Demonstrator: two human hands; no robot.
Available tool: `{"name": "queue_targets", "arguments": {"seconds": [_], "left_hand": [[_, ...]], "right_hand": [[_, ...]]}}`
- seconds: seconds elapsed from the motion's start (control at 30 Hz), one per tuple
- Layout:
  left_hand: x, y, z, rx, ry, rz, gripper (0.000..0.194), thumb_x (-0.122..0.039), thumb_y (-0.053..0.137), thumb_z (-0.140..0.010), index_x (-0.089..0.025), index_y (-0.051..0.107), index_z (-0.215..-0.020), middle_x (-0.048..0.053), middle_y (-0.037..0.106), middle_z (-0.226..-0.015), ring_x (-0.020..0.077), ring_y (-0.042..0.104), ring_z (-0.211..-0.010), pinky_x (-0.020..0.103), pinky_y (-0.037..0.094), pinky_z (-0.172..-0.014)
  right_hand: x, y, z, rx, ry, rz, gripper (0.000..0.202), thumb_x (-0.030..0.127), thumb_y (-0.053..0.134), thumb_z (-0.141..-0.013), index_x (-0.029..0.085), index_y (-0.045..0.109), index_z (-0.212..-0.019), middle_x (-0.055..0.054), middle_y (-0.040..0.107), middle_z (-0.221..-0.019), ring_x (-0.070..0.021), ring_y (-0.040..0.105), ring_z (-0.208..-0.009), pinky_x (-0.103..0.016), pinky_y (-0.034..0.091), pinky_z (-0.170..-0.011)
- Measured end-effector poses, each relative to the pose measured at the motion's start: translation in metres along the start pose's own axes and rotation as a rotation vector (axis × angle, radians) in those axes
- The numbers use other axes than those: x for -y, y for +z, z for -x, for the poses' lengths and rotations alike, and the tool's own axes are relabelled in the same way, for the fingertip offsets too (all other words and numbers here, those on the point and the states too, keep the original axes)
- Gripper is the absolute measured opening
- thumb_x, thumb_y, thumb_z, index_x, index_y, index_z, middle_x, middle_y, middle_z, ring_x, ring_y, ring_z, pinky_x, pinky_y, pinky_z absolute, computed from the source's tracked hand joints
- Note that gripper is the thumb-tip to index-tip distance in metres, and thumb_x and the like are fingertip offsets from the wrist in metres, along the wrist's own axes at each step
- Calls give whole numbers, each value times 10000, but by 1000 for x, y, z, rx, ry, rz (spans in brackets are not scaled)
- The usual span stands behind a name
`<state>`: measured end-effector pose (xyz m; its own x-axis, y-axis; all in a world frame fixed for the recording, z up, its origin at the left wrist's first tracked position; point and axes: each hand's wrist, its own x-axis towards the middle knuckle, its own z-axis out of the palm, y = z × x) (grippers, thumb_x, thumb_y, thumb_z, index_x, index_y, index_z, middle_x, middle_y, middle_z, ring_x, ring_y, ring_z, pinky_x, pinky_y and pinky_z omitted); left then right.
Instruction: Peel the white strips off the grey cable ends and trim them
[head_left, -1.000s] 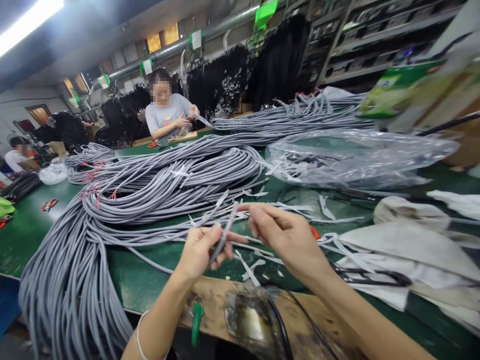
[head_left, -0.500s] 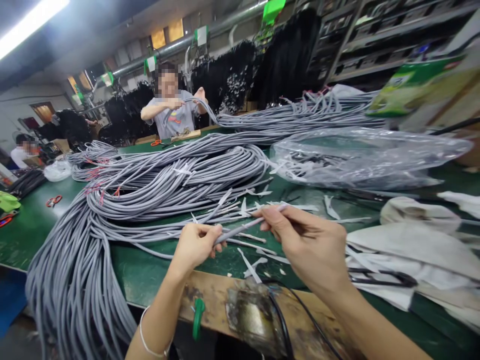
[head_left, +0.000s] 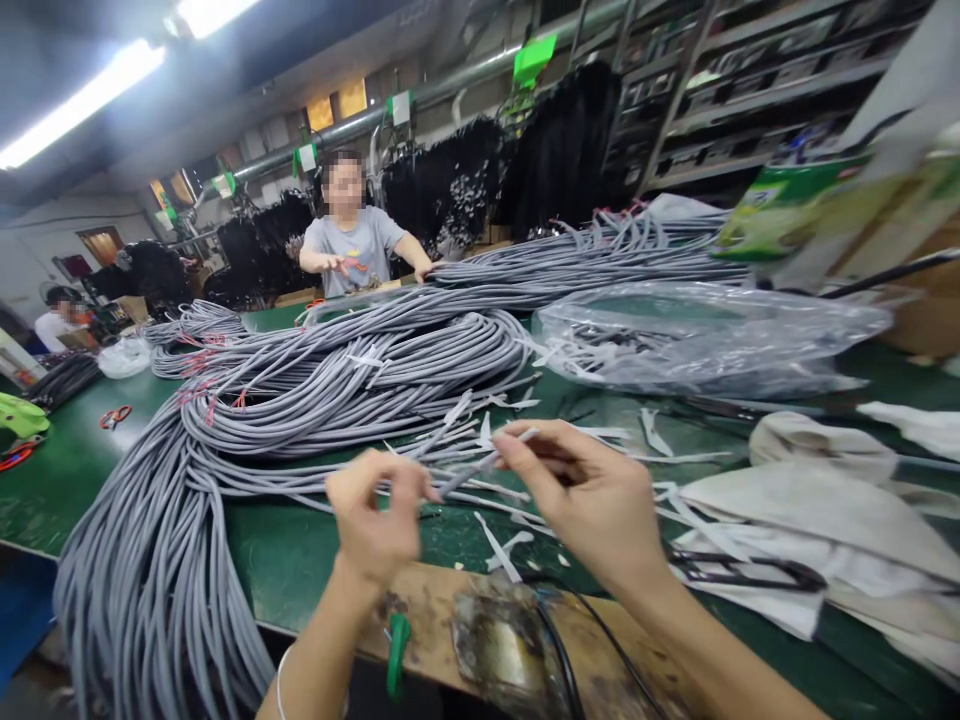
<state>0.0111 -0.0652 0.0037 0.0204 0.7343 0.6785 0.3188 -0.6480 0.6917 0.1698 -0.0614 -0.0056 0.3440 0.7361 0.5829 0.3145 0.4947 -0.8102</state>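
A short stretch of grey cable [head_left: 470, 474] runs between my two hands above the green table. My right hand [head_left: 581, 490] pinches its right end between thumb and fingers. My left hand [head_left: 379, 505], blurred by motion, is curled at the cable's left part; whether its fingertips grip it cannot be made out. Behind and left of my hands lies a large looped bundle of grey cables [head_left: 300, 400], with many strands hanging over the table's front edge. White strips [head_left: 499, 548] are scattered beneath and beyond my hands.
A wooden board [head_left: 435, 610] with a green clamp [head_left: 397, 650] sits at the front edge. To the right are a clear plastic bag [head_left: 810, 340], white cloth [head_left: 817, 500] and black-handled tool [head_left: 750, 570]. Across the table stands a person [head_left: 352, 240]; orange-handled scissors [head_left: 115, 416] lie left.
My left hand has moved slightly left and its fingers have shifted on the cable. The person opposite has lowered both arms, one hand now resting by the far cables. The view has shifted slightly.
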Motion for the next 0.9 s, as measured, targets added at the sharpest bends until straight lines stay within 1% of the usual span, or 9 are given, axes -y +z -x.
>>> {"name": "queue_targets", "arguments": {"seconds": [0.07, 0.13, 0.2, 0.27, 0.37, 0.47, 0.67, 0.77, 0.9], "left_hand": [[-19, 18, 10, 93, 179, 121, 195, -161, 486, -849, -187, 631, -721, 47, 679, -693, 169, 628, -660, 286, 499, -661], [-29, 36, 13, -6, 306, 168, 123, -154, 513, -823, -177, 633, -829, 76, 671, -777, 199, 635, -775, 331, 527, -727], [-30, 50, 9, -44, 246, 151, 155, -168, 525, -816, -148, 621, -935, 117, 650, -900, 217, 617, -878, 369, 528, -790], [-22, 56, 3, 49, 101, 178, 236, -210, 545, -820, -123, 596, -1033, 143, 633, -995, 226, 609, -933, 378, 526, -817], [-6, 52, -4, 304, -188, 324, 279, -306, 562, -838, -118, 618, -1037, 106, 673, -889, 164, 633, -684, 281, 533, -611], [2, 43, -5, 339, -297, 335, 275, -360, 592, -828, -108, 697, -860, 61, 662, -685, 99, 510, -469, 223, 418, -450], [0, 31, -9, 236, -13, 257, 274, -334, 602, -846, -137, 736, -710, 63, 660, -621, 143, 555, -575, 252, 435, -542], [0, 30, -12, 198, 19, 198, 224, -237, 578, -858, -138, 733, -730, 59, 660, -650, 136, 567, -588, 239, 443, -556], [1, 32, -9, 263, 183, 98, 219, -135, 523, -865, -134, 731, -796, 58, 648, -666, 128, 567, -588, 221, 447, -542]], "right_hand": [[0, 2, 1, 24, -19, -30, 212, 410, 631, -765, 210, 582, -715, 9, 624, -545, -133, 610, -449, -203, 477, -407], [1, 2, 2, 20, -65, -28, 223, 418, 589, -800, 211, 570, -720, 7, 633, -553, -125, 613, -457, -192, 486, -425], [2, -1, 3, 26, -118, 11, 266, 419, 519, -849, 213, 573, -690, 0, 636, -551, -117, 602, -451, -189, 484, -434], [4, -4, 3, 40, -143, 38, 304, 395, 480, -871, 214, 574, -647, -4, 633, -548, -114, 589, -447, -190, 472, -433], [7, -8, 1, 71, -105, 5, 280, 359, 527, -835, 212, 578, -603, 4, 599, -530, -105, 543, -430, -192, 422, -400], [6, -11, -3, 104, -3, -82, 258, 368, 586, -788, 203, 591, -589, 23, 515, -487, -75, 390, -363, -205, 291, -327], [2, -13, -5, 279, 212, -300, 430, 511, 587, -764, 190, 505, -489, 57, 316, -416, -63, 240, -363, -225, 202, -334], [8, -13, -3, 364, 76, -227, 481, 501, 532, -818, 190, 432, -465, 46, 323, -428, -70, 280, -390, -226, 233, -365], [16, -12, -2, 288, -144, -57, 494, 472, 515, -855, 185, 390, -473, 40, 333, -462, -70, 310, -430, -224, 252, -405]]}}
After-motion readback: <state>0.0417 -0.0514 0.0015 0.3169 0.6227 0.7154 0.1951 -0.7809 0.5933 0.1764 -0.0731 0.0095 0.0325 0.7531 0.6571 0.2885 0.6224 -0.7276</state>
